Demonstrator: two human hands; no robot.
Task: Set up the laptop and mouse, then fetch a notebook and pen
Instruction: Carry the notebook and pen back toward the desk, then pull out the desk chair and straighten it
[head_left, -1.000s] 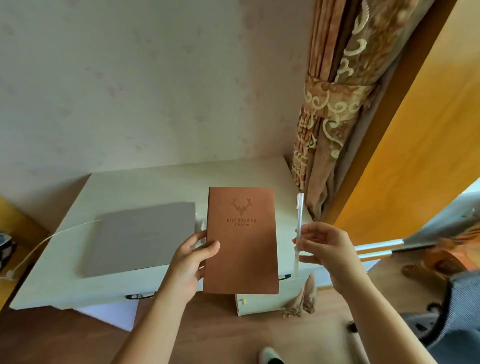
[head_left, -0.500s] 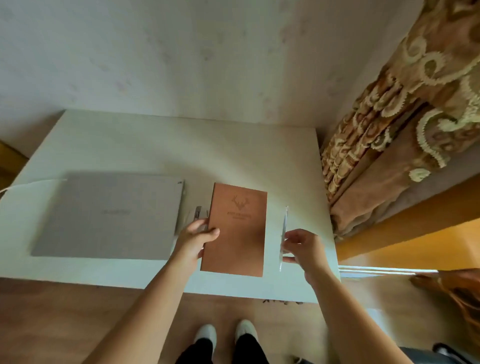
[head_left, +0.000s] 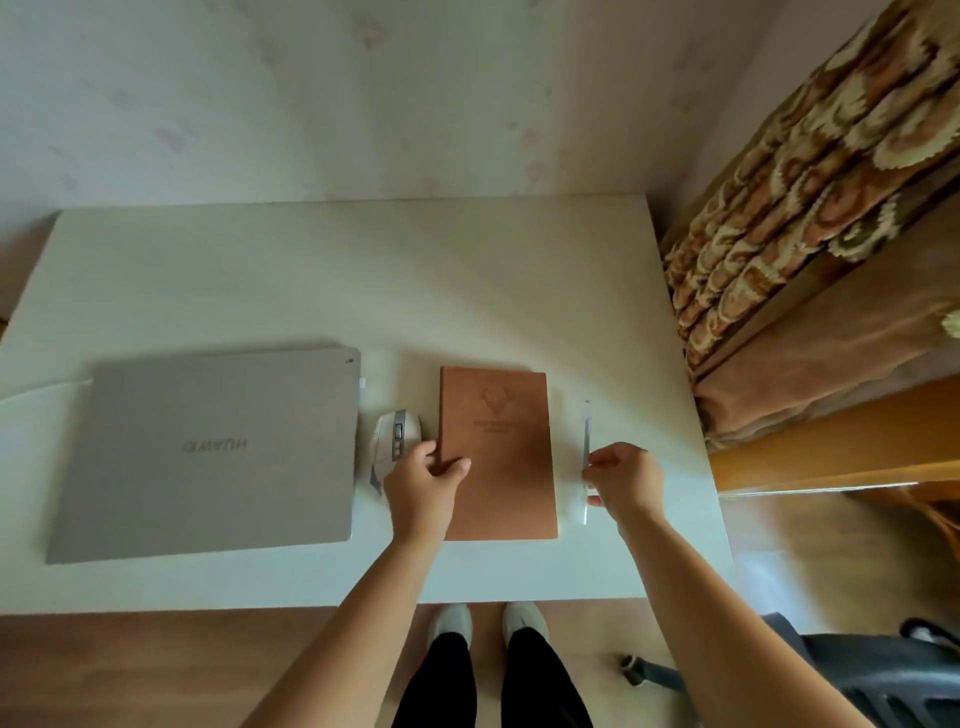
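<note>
White desk (head_left: 311, 270) against the wall, curtain (head_left: 810, 208) at 2 o'clock; bare top at 12. Closed laptop (head_left: 208, 452) at 9, mouse (head_left: 392, 436) beside it. Left hand (head_left: 423, 486) grips notebook (head_left: 501, 457) by its edge, center; right hand (head_left: 626, 480) pinches pen (head_left: 586, 431) at 3, nr desk's rt edge.

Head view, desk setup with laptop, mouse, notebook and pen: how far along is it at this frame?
Done: the mouse sits beside the laptop on the desk, and notebook and pen have been fetched. In hand: the left hand holds the brown notebook by its edge; the right hand pinches the pen. Left: letting go of both; the laptop lid is closed.
</note>
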